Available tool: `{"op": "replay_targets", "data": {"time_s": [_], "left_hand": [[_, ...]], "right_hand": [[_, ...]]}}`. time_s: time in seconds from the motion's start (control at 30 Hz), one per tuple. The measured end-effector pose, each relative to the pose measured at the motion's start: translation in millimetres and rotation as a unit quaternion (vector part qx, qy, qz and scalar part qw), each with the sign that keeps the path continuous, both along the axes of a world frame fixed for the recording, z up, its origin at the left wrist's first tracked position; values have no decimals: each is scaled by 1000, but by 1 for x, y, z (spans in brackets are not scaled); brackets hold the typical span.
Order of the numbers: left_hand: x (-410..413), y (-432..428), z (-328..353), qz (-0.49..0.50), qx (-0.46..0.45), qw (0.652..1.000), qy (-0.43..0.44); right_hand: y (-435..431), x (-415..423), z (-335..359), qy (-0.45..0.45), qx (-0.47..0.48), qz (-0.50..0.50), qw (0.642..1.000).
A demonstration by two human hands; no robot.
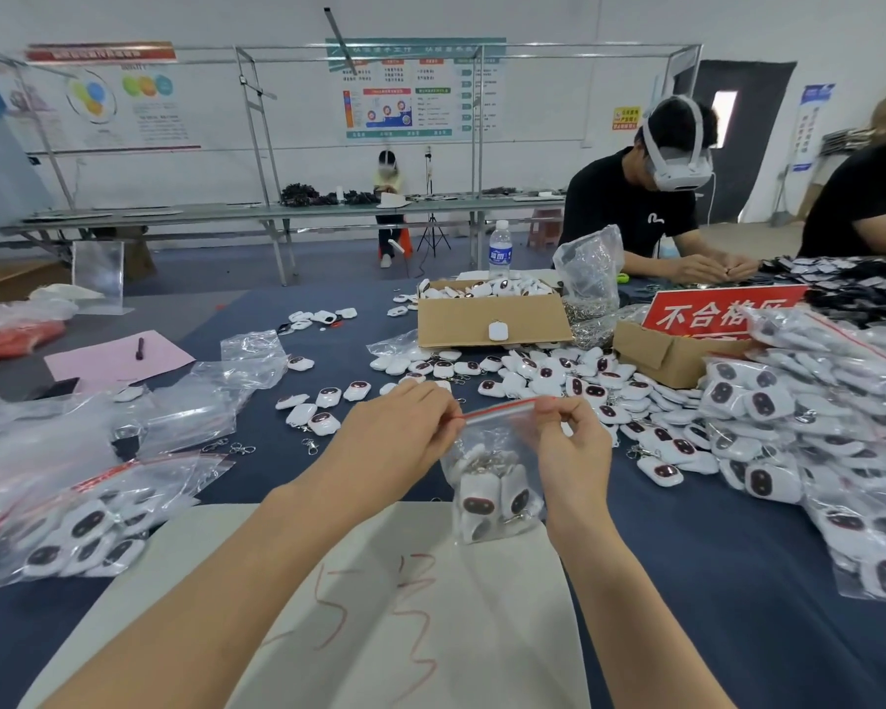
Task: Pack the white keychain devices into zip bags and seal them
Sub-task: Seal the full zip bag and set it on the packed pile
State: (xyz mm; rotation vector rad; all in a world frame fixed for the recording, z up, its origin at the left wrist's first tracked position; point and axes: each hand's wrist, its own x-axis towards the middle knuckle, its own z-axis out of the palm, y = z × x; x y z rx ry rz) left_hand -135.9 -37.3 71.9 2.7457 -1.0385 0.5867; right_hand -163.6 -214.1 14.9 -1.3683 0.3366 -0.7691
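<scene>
White-walled workroom, head view: posters are hanging on the far wall, and a dark blue cloth is covering the worktop (pixel 712 580) in front of us. We are looking down at both bare forearms reaching over a white sheet (pixel 482 631) that is carrying red scrawled marks.

We are noting the left hand (pixel 405 427) pinching the red-striped top edge of a clear zip bag (pixel 497 427) at its left end. The right hand (pixel 571 442) is pinching the same edge at its right end, fingers curled. The bag is hanging upright between the two hands, near the far edge of the white sheet; we cannot tell whether its bottom is touching. Several white keychain devices (pixel 482 498) are sitting in the bottom of the bag, dark oval faces showing, with metal clips bunched above them.

Beyond the hands, loose devices (pixel 548 376) are lying scattered in front of a cardboard box (pixel 487 314), and a water bottle (pixel 500 250) is standing behind that box. Filled bags (pixel 840 427) are piling up at the right, more filled bags (pixel 83 529) are lying at the left, and empty bags (pixel 200 401) are lying beside a pink paper (pixel 108 360). Across the worktop a person in a headset (pixel 645 197) is bending over their own work.
</scene>
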Motion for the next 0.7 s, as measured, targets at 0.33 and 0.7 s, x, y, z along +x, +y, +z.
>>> {"op": "replay_targets", "data": {"time_s": [0.33, 0.7], "left_hand": [[1, 11, -5, 51, -33, 998, 14], [13, 13, -27, -34, -259, 954, 149]], "right_hand": [[2, 2, -1, -3, 39, -2, 999], [-26, -11, 8, 11, -165, 184, 969]]}}
